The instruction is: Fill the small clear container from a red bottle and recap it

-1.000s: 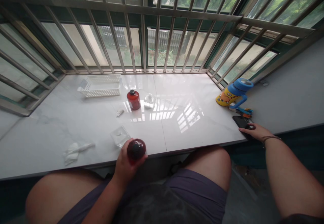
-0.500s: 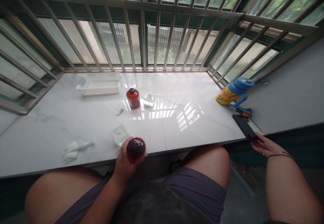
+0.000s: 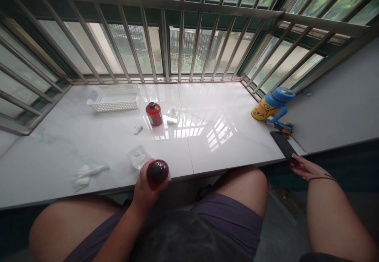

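Observation:
My left hand (image 3: 146, 189) is wrapped round a dark red, rounded bottle (image 3: 158, 171) at the counter's front edge, its top toward me. Just beyond it lies a clear plastic piece (image 3: 138, 156). At the right, my right hand (image 3: 304, 168) has its thumb on the near end of a black phone (image 3: 282, 145), fingers curled below the counter edge. The phone rests on the counter, partly over something white. A second red bottle with a black cap (image 3: 154, 114) stands farther back, beside another clear plastic piece (image 3: 173, 115).
A white perforated basket (image 3: 117, 104) sits at the back left. Crumpled white tissue (image 3: 84, 176) lies front left, and a small white scrap (image 3: 137, 129) near the standing bottle. A blue and yellow flask (image 3: 271, 104) stands by the right wall. Metal bars (image 3: 182, 48) line the window.
The view has shifted slightly. Both hands keep their holds, and the things on the counter stay where they were.

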The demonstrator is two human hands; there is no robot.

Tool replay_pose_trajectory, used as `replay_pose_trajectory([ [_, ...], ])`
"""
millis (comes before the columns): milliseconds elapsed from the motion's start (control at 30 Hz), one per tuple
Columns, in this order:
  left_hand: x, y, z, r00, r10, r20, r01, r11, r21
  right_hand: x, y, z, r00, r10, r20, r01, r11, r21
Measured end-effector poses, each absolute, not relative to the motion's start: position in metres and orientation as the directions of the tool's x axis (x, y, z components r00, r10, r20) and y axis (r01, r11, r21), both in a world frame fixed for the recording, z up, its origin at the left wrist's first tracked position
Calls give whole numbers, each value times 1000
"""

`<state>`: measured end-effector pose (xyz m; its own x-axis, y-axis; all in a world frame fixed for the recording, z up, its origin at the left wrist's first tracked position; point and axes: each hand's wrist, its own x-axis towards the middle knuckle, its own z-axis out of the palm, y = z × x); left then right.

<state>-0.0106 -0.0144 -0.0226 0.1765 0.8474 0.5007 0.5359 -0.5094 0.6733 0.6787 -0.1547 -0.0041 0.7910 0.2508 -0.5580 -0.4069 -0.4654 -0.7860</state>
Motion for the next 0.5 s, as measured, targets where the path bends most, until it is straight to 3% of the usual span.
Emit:
replay_pose_trajectory([
  [500, -12, -14, -24, 188, 848, 496, 535, -512, 672, 674, -154, -7, 779, 251, -574, -460, -392, -797],
])
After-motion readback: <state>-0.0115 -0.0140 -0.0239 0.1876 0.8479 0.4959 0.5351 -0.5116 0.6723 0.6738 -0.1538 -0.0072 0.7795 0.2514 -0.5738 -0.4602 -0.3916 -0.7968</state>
